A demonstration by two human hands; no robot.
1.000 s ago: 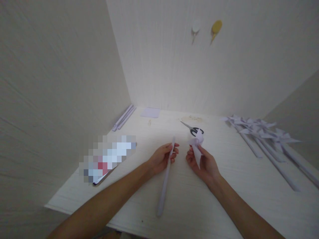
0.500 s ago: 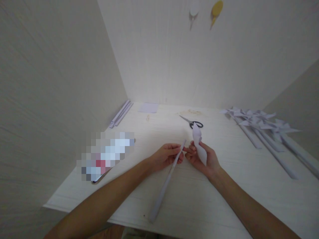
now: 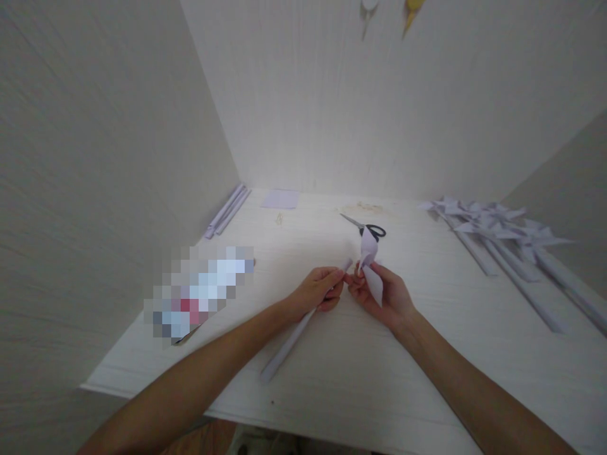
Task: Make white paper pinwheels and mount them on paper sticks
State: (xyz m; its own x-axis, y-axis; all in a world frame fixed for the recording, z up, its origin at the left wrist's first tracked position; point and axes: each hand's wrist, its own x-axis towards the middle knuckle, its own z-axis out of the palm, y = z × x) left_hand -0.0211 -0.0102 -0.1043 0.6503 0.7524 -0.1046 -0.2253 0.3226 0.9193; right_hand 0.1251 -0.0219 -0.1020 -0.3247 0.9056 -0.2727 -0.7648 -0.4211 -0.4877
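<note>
My left hand [image 3: 317, 292] is closed round a rolled paper stick [image 3: 289, 346] near its upper end. The stick slants down toward the table's front edge. In my right hand [image 3: 383, 292] I hold a folded white paper pinwheel [image 3: 370, 248], its curled blades standing up past the fingers. The fingertips of both hands meet, or nearly so, by the stick's top end. What lies between those fingertips is too small to make out. Behind the pinwheel, scissors [image 3: 362, 227] with black handles lie on the table, partly covered by a blade.
Several finished pinwheels on paper sticks [image 3: 493, 230] lie at the right. Rolled paper sticks [image 3: 228, 210] rest at the back left beside a paper square [image 3: 281, 199] and a small pale item [image 3: 279, 218]. A blurred-out phone-like device [image 3: 203, 294] lies at left.
The lower end of the stick has swung left, and my left hand now wraps further round it. The pinwheel has turned in my right hand, its blades facing differently.
</note>
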